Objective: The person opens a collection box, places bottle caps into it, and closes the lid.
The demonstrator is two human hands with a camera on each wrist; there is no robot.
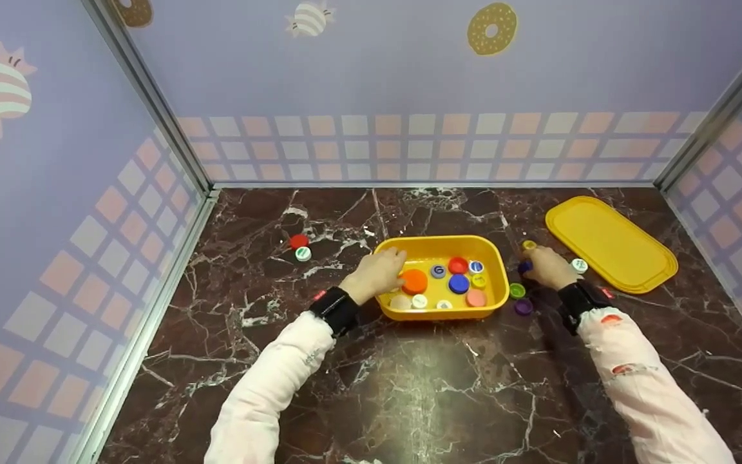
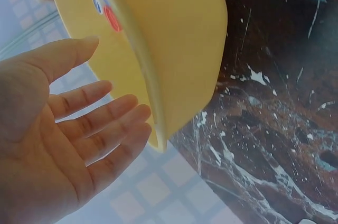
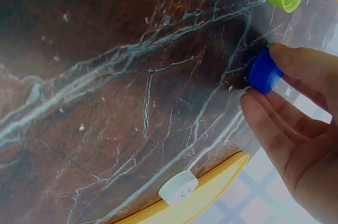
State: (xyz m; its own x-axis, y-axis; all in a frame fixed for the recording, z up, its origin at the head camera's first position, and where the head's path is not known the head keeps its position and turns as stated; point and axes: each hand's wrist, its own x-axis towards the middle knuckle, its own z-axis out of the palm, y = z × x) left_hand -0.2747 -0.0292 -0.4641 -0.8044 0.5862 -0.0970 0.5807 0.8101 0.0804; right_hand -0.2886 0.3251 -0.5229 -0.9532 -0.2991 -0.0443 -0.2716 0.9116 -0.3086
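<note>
A yellow plastic box (image 1: 438,314) holds several bottle caps, among them an orange cap (image 1: 415,281) and a blue cap (image 1: 458,283). Over the box's left rim reaches my left hand (image 1: 377,274). Its fingers are loosely extended beside the rim in the left wrist view, with nothing held. To the right of the box, my right hand (image 3: 301,108) pinches a dark blue bottle cap (image 3: 264,71) between thumb and fingers, close over the marble tabletop. Beside it lie a green cap (image 1: 517,291), a purple cap (image 1: 523,307) and a yellow cap (image 1: 529,245).
A yellow lid (image 1: 612,245) lies at the back right, with a white cap (image 1: 579,265) by its near edge. On the left are a red cap (image 1: 299,241) and a white-and-green cap (image 1: 303,254). Patterned panels (image 1: 435,148) enclose the marble table.
</note>
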